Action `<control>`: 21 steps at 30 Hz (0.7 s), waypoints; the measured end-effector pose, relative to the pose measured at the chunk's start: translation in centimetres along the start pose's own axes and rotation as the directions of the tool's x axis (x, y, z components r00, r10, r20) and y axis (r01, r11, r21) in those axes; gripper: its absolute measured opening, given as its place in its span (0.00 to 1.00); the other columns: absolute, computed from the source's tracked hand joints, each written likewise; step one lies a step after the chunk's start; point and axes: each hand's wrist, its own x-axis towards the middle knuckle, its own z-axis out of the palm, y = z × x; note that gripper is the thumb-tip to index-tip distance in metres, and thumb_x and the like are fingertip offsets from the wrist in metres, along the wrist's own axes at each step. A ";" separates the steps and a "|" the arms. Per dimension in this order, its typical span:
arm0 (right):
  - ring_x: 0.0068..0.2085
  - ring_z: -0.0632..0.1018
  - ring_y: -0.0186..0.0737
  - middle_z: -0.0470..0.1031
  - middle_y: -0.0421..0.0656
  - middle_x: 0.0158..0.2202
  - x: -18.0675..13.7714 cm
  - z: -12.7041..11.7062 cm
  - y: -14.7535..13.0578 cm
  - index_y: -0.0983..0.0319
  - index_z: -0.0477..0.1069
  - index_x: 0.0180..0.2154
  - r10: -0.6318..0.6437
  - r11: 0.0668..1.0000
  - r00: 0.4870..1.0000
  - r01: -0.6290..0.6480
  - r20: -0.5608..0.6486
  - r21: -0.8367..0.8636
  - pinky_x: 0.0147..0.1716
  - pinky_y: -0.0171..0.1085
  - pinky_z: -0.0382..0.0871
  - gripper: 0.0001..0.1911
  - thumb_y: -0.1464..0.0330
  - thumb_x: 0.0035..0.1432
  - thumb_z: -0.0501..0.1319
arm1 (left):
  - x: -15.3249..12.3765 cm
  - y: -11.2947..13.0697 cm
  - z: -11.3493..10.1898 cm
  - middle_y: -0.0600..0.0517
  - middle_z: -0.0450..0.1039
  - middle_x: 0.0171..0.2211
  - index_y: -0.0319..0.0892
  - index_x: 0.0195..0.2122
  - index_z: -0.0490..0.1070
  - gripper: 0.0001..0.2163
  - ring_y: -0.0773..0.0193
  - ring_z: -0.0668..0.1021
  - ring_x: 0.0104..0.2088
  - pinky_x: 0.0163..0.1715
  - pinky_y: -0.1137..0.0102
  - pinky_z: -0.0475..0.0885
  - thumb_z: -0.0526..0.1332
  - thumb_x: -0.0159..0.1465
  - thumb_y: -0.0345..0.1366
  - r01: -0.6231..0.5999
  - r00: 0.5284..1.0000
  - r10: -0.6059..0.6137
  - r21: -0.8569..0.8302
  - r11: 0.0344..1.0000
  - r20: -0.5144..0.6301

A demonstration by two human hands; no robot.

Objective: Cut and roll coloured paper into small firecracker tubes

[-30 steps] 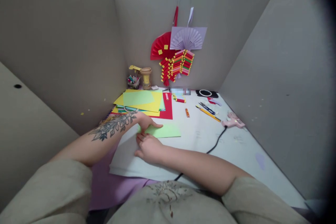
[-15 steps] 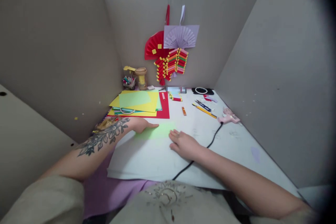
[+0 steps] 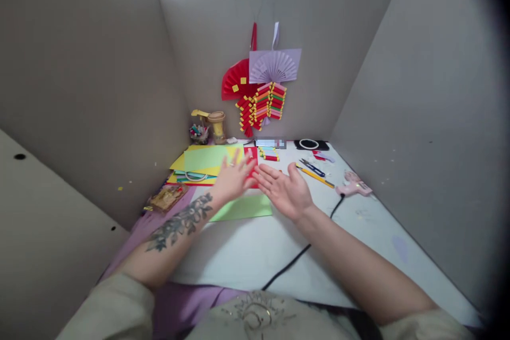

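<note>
A light green paper sheet (image 3: 243, 207) lies flat on the white table (image 3: 358, 234), just below both hands. My left hand (image 3: 233, 176), on a tattooed forearm, is raised above the sheet with its fingers spread and holds nothing. Beside it my right hand (image 3: 285, 188) is also lifted, palm turned up and fingers stretched out, empty. The two hands nearly touch at the fingertips, over the red sheet (image 3: 252, 167) beside a stack of coloured paper (image 3: 203, 162).
Grey cardboard walls enclose the table. Paper fans and firecracker strings (image 3: 261, 85) hang on the back wall. A pink glue gun (image 3: 354, 187) with a black cord (image 3: 303, 249), scissors and a yellow pencil (image 3: 314, 171), a jar (image 3: 218, 125) and a purple sheet (image 3: 187, 297) lie around.
Both hands have lifted off the green sheet and moved away from me, opening with fingers spread. The green sheet now lies free. The camera has tilted up.
</note>
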 end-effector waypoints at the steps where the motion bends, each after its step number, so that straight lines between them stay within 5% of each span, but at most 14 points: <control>1: 0.63 0.56 0.42 0.51 0.47 0.64 -0.4 -0.2 -0.1 0.63 0.42 0.64 0.009 0.991 1.000 -0.007 0.012 -0.134 0.57 0.48 0.55 0.30 0.59 0.65 0.31 | -0.6 -1.5 -0.1 0.47 0.53 0.63 0.45 0.46 0.73 0.16 0.42 0.46 0.64 0.57 0.42 0.39 0.51 0.63 0.44 0.110 0.993 -0.112 0.029 0.993 0.039; 4: 0.65 0.49 0.44 0.49 0.45 0.65 -2.2 0.8 1.3 0.60 0.50 0.63 0.030 0.841 0.989 0.054 0.145 -0.539 0.61 0.49 0.47 0.28 0.57 0.64 0.39 | -3.8 -3.6 0.3 0.49 0.60 0.60 0.45 0.36 0.77 0.15 0.45 0.51 0.63 0.58 0.44 0.45 0.52 0.63 0.45 0.248 0.959 -0.244 -0.007 0.969 0.144; 6: 0.66 0.41 0.47 0.43 0.48 0.66 -3.2 2.2 3.0 0.64 0.47 0.63 0.083 0.699 0.952 0.155 0.295 -0.698 0.62 0.50 0.40 0.36 0.54 0.59 0.50 | -6.1 -3.1 1.3 0.49 0.55 0.62 0.48 0.47 0.72 0.20 0.46 0.50 0.63 0.57 0.45 0.48 0.54 0.60 0.51 0.197 0.949 -0.167 -0.090 0.976 0.268; 8: 0.65 0.38 0.50 0.38 0.51 0.66 -3.7 3.5 4.9 0.67 0.41 0.64 0.165 0.605 0.909 0.214 0.383 -0.767 0.62 0.51 0.37 0.44 0.51 0.55 0.55 | -7.9 -1.9 2.5 0.46 0.43 0.65 0.48 0.62 0.55 0.32 0.43 0.45 0.64 0.57 0.44 0.48 0.53 0.59 0.55 0.143 0.906 -0.080 -0.121 0.982 0.416; 13: 0.65 0.38 0.51 0.38 0.53 0.66 -2.8 3.7 7.2 0.70 0.40 0.64 0.232 0.518 0.917 0.167 0.325 -0.839 0.62 0.51 0.36 0.43 0.51 0.57 0.50 | -7.7 -0.7 4.5 0.46 0.37 0.66 0.44 0.65 0.41 0.31 0.47 0.40 0.65 0.58 0.44 0.44 0.36 0.64 0.54 0.159 0.863 -0.104 -0.070 0.985 0.495; 21: 0.66 0.40 0.48 0.34 0.46 0.66 -3.0 1.6 7.8 0.64 0.37 0.65 0.271 0.467 0.918 0.136 0.288 -0.874 0.62 0.51 0.36 0.40 0.51 0.58 0.47 | -9.3 -2.7 4.0 0.46 0.33 0.66 0.41 0.66 0.37 0.29 0.48 0.38 0.65 0.58 0.46 0.43 0.37 0.66 0.48 0.170 0.844 -0.135 -0.019 0.985 0.519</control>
